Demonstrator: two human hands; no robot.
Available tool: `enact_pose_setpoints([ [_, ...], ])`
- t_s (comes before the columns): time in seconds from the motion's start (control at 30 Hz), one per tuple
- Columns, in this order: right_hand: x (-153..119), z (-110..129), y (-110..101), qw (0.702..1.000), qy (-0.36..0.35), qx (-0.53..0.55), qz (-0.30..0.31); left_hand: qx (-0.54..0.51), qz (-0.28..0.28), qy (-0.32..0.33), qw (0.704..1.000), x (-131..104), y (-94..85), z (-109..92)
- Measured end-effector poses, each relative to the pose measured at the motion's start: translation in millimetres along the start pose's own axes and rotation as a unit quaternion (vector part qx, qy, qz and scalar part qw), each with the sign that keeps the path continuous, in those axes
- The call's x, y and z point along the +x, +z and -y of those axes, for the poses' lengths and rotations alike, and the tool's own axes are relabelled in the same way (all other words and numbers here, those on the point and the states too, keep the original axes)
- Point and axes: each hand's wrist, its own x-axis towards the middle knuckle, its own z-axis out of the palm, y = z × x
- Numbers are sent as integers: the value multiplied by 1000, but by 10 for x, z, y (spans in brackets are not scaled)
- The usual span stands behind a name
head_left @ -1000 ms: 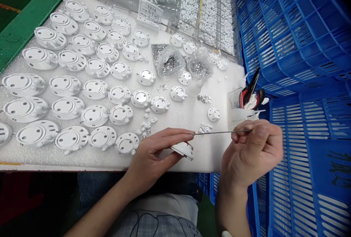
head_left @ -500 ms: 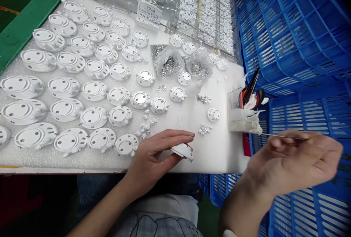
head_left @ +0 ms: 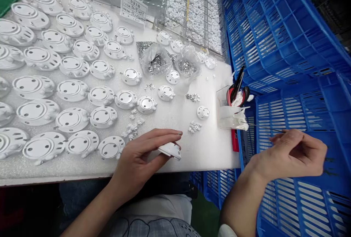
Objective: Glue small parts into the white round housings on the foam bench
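Observation:
Near the table's front edge, my left hand (head_left: 148, 151) holds a white oval part (head_left: 171, 150) between thumb and fingers, tilted. Off to the right, my right hand (head_left: 298, 153) pinches a thin rod (head_left: 264, 126). The rod's far end reaches the mouth of a small white bottle (head_left: 238, 122) in a clear holder. Rows of white oval parts with round dark marks (head_left: 72, 90) cover the left of the table. Between the hands lie a single white part (head_left: 203, 113) and a small pile of white bits (head_left: 195, 127).
Two clear bags of small metal pieces (head_left: 156, 63) lie mid-table. Behind them are clear trays of white pieces (head_left: 204, 18) and a paper label (head_left: 133, 8). Blue crates (head_left: 274, 39) stand at the right. Black-handled tools (head_left: 238, 91) rise from the holder.
The view has shifted, so the table's contents appear farther left. The rod now reaches the bottle's mouth, and my right hand has turned slightly. My left hand still holds the white part.

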Motion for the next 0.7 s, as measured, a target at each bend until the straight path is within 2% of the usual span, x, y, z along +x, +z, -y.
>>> enact_pose_setpoints([
  [0.1,11,-1,-19,997,2,16,71,-3,-6,5,1000,6,14,-4],
  [0.23,-81,246,-73,994,17,102,30,7,-6,20,1000,2,32,4],
  [0.27,-147,359,-85,991,32,119,49,13,-7,26,1000,1,37,6],
  [0.33,-322,612,-95,974,34,147,169,30,-12,38,999,0,44,8],
  [0.4,-515,841,-81,923,37,189,332,48,-17,51,997,2,50,8],
  [0.47,-678,994,-47,877,43,222,424,60,-19,66,996,6,54,8],
  [0.53,-781,1059,-9,859,49,241,450,62,-16,81,995,15,57,10],
  [0.7,-820,1031,30,865,54,229,442,69,-9,103,992,31,65,23],
])
